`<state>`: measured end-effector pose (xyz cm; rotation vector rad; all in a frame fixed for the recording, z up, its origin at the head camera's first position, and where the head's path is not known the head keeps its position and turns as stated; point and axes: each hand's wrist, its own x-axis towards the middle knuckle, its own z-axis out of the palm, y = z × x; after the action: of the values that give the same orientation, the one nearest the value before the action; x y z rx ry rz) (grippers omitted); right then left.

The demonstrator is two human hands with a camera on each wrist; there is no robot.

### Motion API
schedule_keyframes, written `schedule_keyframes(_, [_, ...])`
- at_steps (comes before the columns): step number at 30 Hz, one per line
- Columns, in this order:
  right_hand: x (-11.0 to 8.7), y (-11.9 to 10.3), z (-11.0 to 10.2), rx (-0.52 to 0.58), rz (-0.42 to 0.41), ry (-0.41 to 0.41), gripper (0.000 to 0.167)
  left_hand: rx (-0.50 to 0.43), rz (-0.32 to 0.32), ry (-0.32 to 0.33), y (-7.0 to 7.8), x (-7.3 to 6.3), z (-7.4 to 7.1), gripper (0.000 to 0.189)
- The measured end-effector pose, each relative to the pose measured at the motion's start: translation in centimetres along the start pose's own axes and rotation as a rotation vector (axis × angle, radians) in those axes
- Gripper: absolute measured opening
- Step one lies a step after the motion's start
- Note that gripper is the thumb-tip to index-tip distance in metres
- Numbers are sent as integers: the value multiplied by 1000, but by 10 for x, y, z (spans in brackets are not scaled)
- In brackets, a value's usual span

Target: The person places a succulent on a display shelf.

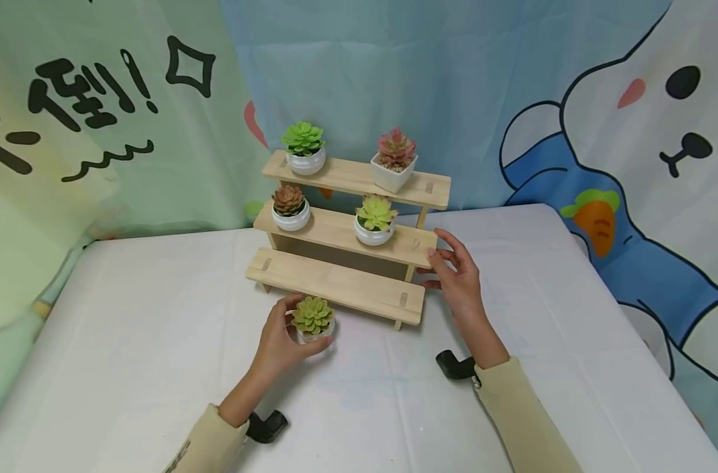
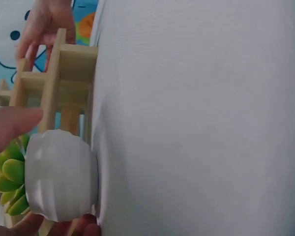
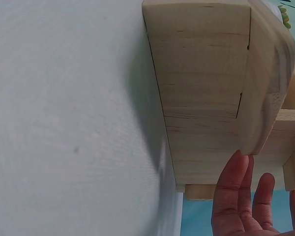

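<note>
Just in front of a three-tier wooden plant stand [image 1: 335, 274], my left hand [image 1: 280, 345] grips a small potted succulent [image 1: 313, 318] in a white ribbed pot. Thumb and fingers curve round opposite sides of the pot, whose base [image 2: 94, 179] is right at the white cloth in the left wrist view. At the stand's right end, my right hand [image 1: 458, 279] holds the middle shelf [image 1: 414, 244], with the thumb at its end and fingers around and below it. The right wrist view shows fingertips [image 3: 240, 160] close against the wood; the thumb is outside that view.
On the top shelf stand a green succulent [image 1: 303, 148] and a pink one in a square pot [image 1: 388, 176]. The middle shelf carries a brown succulent [image 1: 290, 207] and a yellow-green one [image 1: 375, 220]. A printed cloth [image 1: 453, 85] hangs close behind the stand.
</note>
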<state>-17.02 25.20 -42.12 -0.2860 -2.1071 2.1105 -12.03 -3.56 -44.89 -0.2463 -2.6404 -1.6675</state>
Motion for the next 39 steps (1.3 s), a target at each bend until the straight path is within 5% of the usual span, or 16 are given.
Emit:
schedule_keyframes(17, [-1,2,2,23,-3,-10,46,55,-35,23,-7,-2,-3,63])
schedule_keyframes(29, [0,0,1,19,1,-1,44,2,-64,19,-1,1,-7,62])
schedule_keyframes(39, [0,1,1,29,-8,-2,45,2,-11,29,6,4,-13,56])
